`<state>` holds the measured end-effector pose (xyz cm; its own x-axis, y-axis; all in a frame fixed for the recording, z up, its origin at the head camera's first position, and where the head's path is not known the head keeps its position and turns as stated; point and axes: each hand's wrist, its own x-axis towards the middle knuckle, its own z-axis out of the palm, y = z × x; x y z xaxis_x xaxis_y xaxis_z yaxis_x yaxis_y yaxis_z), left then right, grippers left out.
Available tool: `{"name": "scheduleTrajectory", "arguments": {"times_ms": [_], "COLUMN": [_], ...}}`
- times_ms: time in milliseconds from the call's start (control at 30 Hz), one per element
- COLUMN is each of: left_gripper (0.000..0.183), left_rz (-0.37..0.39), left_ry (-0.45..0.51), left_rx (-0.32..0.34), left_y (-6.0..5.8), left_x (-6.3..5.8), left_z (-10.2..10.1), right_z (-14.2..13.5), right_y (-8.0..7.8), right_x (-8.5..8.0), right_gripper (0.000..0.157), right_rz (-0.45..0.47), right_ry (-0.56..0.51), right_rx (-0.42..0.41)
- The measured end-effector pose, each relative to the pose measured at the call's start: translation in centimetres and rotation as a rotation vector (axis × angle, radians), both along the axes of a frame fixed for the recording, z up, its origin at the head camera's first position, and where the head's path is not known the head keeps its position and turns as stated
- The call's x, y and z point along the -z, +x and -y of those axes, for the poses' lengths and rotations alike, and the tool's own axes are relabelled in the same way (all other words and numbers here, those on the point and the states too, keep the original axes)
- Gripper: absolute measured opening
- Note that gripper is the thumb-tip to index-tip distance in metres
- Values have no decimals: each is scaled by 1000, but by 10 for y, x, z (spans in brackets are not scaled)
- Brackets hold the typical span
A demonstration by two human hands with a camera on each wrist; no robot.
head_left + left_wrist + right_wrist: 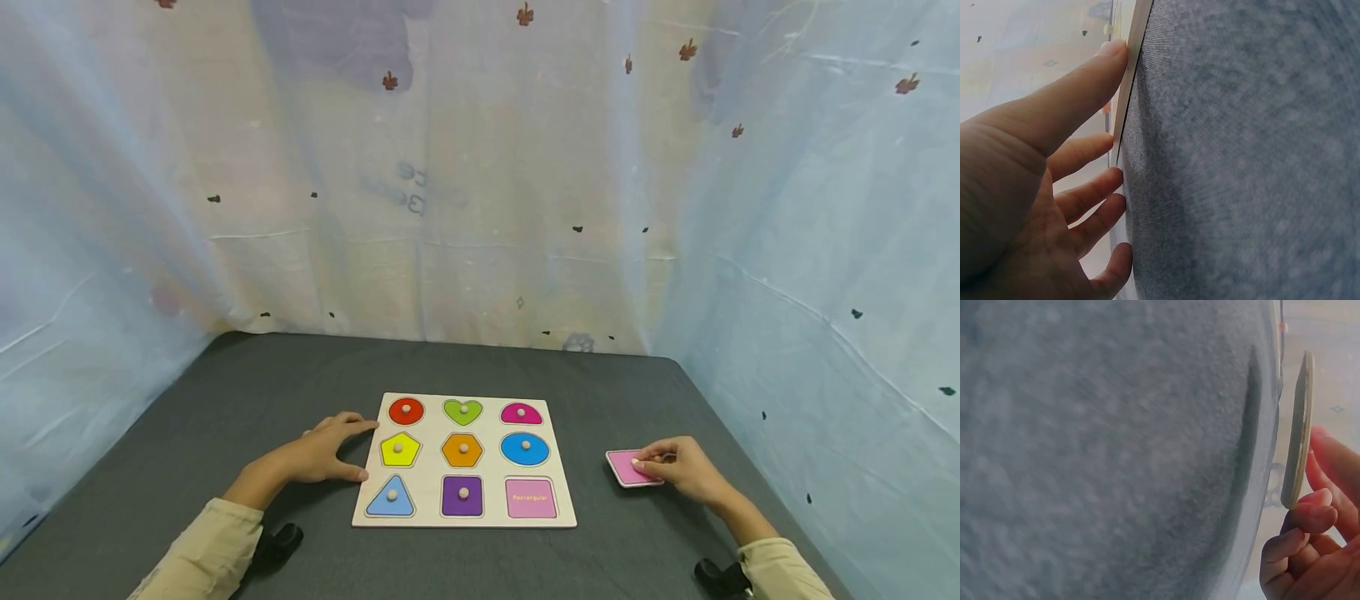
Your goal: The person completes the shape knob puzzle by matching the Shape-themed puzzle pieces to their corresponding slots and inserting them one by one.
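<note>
A white shape-puzzle board [431, 485] lies on the grey table, with several coloured knobbed pieces in its recesses. Its lower right recess [531, 498] shows a pink floor with the printed word "Rectangular". My left hand [318, 454] touches the board's left edge with thumb and fingertips, the fingers spread; the left wrist view shows the thumb against the board's edge [1127, 87]. Right of the board, my right hand [686, 471] pinches the knob of a pink rectangular puzzle piece [624, 468]. In the right wrist view that piece [1299, 434] is edge-on, raised off the table.
The grey cloth-covered table [450, 567] extends around the board. A pale curtain [480, 183] with leaf prints hangs along the back and both sides. Black straps [277, 546] are worn at both wrists.
</note>
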<state>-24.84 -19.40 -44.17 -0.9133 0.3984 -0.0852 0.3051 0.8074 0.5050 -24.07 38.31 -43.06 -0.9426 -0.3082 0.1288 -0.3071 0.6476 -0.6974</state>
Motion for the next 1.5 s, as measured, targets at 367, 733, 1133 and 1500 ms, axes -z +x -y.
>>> {"name": "scheduleTrajectory", "arguments": {"times_ms": [367, 733, 1133, 1500], "left_gripper": [87, 85, 85, 87], "left_rz": [2, -2, -6, 4], "left_ry": [0, 2, -11, -24], "left_rx": [-3, -4, -11, -15], "left_y": [1, 1, -1, -4], "left_x": [0, 1, 0, 3], "left_z": [0, 0, -1, 0], "right_z": [9, 21, 35, 43], "right_y": [1, 5, 11, 12], "right_x": [4, 2, -3, -2], "right_gripper": [16, 9, 12, 9], "right_rz": [-30, -93, -83, -104], "right_ry": [-8, -28, -36, -30], "right_rx": [-36, -77, -39, -103]}}
